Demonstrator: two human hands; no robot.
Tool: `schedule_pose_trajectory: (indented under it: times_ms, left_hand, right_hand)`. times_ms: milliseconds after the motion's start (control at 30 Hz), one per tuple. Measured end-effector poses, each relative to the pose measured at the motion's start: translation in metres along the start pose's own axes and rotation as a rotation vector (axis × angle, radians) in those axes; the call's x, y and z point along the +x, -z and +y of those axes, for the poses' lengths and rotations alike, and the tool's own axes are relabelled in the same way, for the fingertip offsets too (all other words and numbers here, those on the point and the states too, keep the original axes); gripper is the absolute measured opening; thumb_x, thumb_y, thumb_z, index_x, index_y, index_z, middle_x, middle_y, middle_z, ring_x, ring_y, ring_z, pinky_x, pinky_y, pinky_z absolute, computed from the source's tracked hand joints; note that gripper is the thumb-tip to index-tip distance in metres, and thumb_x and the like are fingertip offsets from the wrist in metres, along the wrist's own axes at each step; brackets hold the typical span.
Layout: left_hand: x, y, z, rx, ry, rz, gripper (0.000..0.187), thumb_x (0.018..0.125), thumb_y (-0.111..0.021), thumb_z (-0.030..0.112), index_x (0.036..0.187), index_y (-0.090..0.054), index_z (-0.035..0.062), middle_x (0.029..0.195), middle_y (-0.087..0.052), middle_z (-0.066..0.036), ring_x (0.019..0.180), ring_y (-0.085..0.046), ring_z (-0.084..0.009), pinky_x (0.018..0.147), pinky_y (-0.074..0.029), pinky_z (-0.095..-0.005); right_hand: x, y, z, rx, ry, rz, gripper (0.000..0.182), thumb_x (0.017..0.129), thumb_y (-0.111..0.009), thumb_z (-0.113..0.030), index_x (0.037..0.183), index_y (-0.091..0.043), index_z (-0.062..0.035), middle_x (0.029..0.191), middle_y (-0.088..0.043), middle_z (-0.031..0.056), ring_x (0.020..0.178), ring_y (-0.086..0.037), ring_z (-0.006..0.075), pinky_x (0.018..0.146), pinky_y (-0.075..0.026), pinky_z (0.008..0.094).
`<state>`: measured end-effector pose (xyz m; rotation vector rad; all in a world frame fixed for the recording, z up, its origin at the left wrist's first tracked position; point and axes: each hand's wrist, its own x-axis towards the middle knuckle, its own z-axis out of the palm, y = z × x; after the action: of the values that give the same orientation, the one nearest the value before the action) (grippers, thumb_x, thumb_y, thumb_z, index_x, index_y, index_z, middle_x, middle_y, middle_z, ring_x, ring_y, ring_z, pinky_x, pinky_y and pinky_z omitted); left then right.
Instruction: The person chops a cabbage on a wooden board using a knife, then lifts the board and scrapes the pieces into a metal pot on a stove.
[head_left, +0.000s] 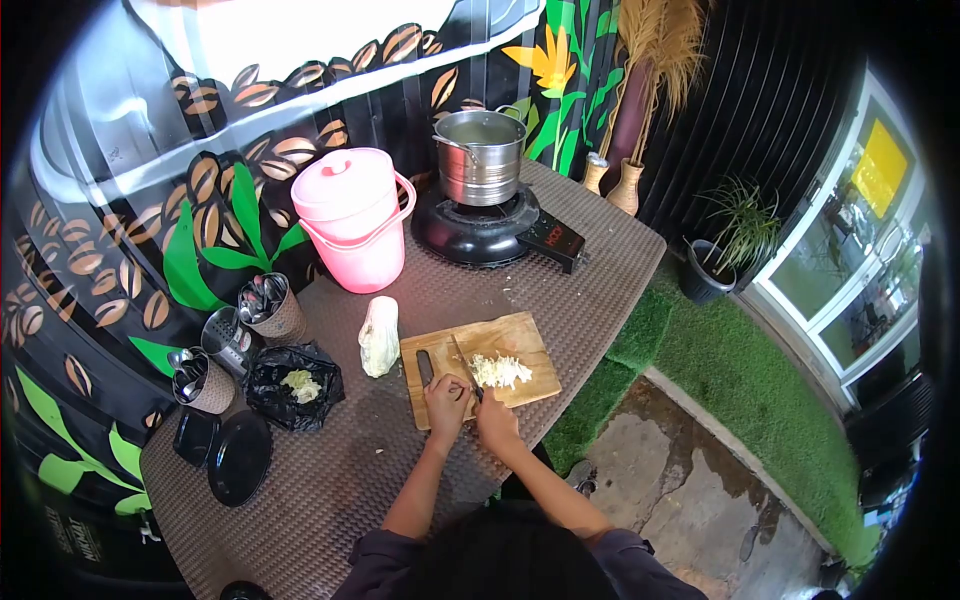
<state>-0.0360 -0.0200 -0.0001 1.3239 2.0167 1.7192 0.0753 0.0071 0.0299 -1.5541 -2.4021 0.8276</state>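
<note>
On the wooden cutting board (pixel 537 345) lies a heap of finely chopped pale cabbage (pixel 502 371). My right hand (pixel 496 420) grips the dark handle of a knife (pixel 463 362), its blade pointing away from me, left of the heap. Close beside it, my left hand (pixel 447 402) is over the board's left part with its fingers drawn together. Whatever those fingers hold, if anything, is too small to make out. A pale napa cabbage (pixel 379 338) lies on the table just beyond the board's left corner.
Behind the board stand a pink lidded bucket (pixel 350 225) and a steel pot (pixel 481 165) on a black portable stove (pixel 470 232). At left are a black plastic bag (pixel 262 390) with scraps, cutlery holders (pixel 275 310) and a black oval plate (pixel 240 458). The table's edge (pixel 600 360) runs along the right.
</note>
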Motion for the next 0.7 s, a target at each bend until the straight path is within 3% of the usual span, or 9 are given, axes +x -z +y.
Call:
schedule_pose_trajectory:
  times_ms: [67, 233, 333, 433, 500, 700]
  left_hand:
    - [-0.001, -0.001, 0.0, 0.037, 0.008, 0.022, 0.009, 0.075, -0.071, 0.006, 0.076, -0.062, 0.0067, 0.076, -0.062, -0.005, 0.077, -0.06, -0.021, 0.078, -0.042, -0.0329]
    - [-0.003, -0.006, 0.009, 0.238, -0.071, 0.082, 0.009, 0.076, -0.071, 0.009, 0.075, -0.063, 0.0096, 0.073, -0.064, -0.001, 0.075, -0.061, -0.0189, 0.081, -0.038, -0.0332]
    - [-0.003, -0.015, 0.015, 0.254, 0.037, 0.092, 0.008, 0.077, -0.071, 0.009, 0.077, -0.062, 0.0084, 0.076, -0.066, -0.002, 0.074, -0.063, -0.0178, 0.084, -0.033, -0.0338]
    - [-0.004, -0.027, 0.018, 0.206, -0.045, 0.117, 0.007, 0.078, -0.069, 0.005, 0.077, -0.062, 0.0063, 0.075, -0.066, -0.003, 0.075, -0.066, -0.0184, 0.082, -0.039, -0.0333]
    - [-0.003, -0.029, 0.017, 0.066, 0.045, 0.025, 0.007, 0.078, -0.069, 0.004, 0.078, -0.062, 0.0042, 0.077, -0.067, -0.006, 0.075, -0.067, -0.0195, 0.08, -0.044, -0.0326]
    - [-0.003, -0.025, 0.032, -0.193, 0.227, 0.093, 0.016, 0.075, -0.077, 0.012, 0.082, -0.065, 0.0027, 0.076, -0.065, -0.008, 0.075, -0.065, -0.021, 0.079, -0.047, -0.0336]
  right_hand:
    - [0.0, 0.007, 0.006, 0.018, 0.005, -0.023, 0.028, 0.093, -0.048, -0.025, 0.103, -0.042, 0.0001, 0.081, -0.063, 0.0286, 0.08, -0.063, 0.0455, 0.07, -0.051, 0.0533]
    - [-0.017, 0.028, 0.021, -0.073, 0.11, 0.078, 0.029, 0.092, -0.052, -0.03, 0.1, -0.045, -0.0029, 0.068, -0.063, 0.0231, 0.064, -0.063, 0.0419, 0.057, -0.05, 0.0509]
    - [-0.019, 0.036, 0.035, -0.034, 0.189, 0.223, 0.029, 0.09, -0.056, -0.031, 0.097, -0.047, -0.0046, 0.066, -0.062, 0.0216, 0.061, -0.063, 0.0403, 0.054, -0.049, 0.0498]
    - [-0.015, 0.044, 0.046, -0.023, 0.203, 0.266, 0.025, 0.086, -0.06, -0.028, 0.095, -0.051, -0.0059, 0.067, -0.063, 0.0194, 0.062, -0.063, 0.0388, 0.055, -0.048, 0.0487]
    - [-0.014, 0.048, 0.052, -0.02, 0.213, 0.286, 0.024, 0.085, -0.062, -0.026, 0.094, -0.054, -0.0065, 0.067, -0.063, 0.0183, 0.063, -0.063, 0.0381, 0.055, -0.048, 0.0481]
    - [-0.016, 0.057, 0.063, -0.002, 0.295, 0.343, 0.024, 0.079, -0.067, -0.023, 0.095, -0.057, -0.0082, 0.073, -0.064, 0.0143, 0.065, -0.063, 0.0352, 0.057, -0.048, 0.0448]
